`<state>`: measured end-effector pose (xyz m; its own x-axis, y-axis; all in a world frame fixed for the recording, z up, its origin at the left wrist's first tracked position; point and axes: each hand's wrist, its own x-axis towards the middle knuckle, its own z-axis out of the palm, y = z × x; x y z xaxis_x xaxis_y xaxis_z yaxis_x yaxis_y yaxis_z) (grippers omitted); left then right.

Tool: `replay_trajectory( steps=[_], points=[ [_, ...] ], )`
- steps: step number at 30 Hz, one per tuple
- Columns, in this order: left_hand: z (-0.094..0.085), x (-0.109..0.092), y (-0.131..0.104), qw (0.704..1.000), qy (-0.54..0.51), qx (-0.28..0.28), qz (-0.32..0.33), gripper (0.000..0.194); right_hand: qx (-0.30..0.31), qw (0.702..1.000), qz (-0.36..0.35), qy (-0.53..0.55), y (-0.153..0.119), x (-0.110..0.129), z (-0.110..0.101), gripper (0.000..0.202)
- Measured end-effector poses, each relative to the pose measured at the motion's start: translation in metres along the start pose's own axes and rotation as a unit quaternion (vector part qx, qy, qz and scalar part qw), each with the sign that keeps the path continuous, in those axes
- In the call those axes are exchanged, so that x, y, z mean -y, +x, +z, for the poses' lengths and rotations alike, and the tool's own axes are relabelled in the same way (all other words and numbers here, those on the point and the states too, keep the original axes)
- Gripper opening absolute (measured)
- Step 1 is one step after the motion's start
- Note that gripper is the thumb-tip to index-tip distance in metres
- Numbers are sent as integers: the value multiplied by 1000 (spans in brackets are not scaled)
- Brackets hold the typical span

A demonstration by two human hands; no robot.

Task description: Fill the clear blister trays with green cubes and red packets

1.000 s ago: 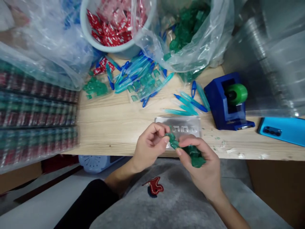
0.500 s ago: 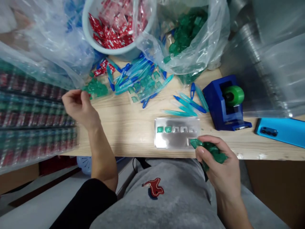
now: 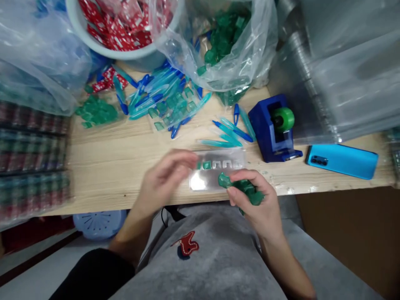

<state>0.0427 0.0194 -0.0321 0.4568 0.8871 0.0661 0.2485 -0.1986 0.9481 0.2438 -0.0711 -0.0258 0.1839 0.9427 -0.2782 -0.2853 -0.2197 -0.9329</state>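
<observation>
A clear plastic tray (image 3: 204,182) lies near the table's front edge, with a row of square pockets. Two pockets at its left end hold green pieces (image 3: 207,165); the pockets to their right look colourless. My left hand (image 3: 168,177) is over the tray's left end, smeared by motion, so what its fingers hold cannot be made out. Several green pieces (image 3: 246,191) sit in my right hand (image 3: 258,200), one of them pinched between thumb and forefinger above the tray's right part.
Behind the tray lie blue and teal pens (image 3: 168,93) and a green pile (image 3: 98,110). A bucket (image 3: 125,54) of red packets and a plastic bag (image 3: 259,50) stand further back. To the right are a blue tape dispenser (image 3: 271,133) and a phone (image 3: 346,161).
My left hand has come from beside the green pile at the left to the tray. My right hand still holds the green pieces. The whole view has shifted.
</observation>
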Motion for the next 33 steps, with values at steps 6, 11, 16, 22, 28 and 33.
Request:
replay_trajectory(
  steps=[6,11,16,22,28,33],
  points=[
    [36,-27,-5,991,-89,93,34,14,71,996,-6,54,-3,4,0,20],
    [34,-23,-8,987,-102,110,65,18,98,967,85,220,-1,0,-3,11],
    [44,-21,-14,985,-129,95,60,18,83,968,80,221,2,0,0,10],
    [45,-9,-22,994,48,94,-14,21,1,993,101,-57,3,-11,-10,6],
    [57,5,-7,964,240,88,74,6,-75,985,60,-145,2,-17,-26,6],
    [62,15,7,953,300,35,19,6,-109,980,47,-161,1,-12,-33,5]
  ],
)
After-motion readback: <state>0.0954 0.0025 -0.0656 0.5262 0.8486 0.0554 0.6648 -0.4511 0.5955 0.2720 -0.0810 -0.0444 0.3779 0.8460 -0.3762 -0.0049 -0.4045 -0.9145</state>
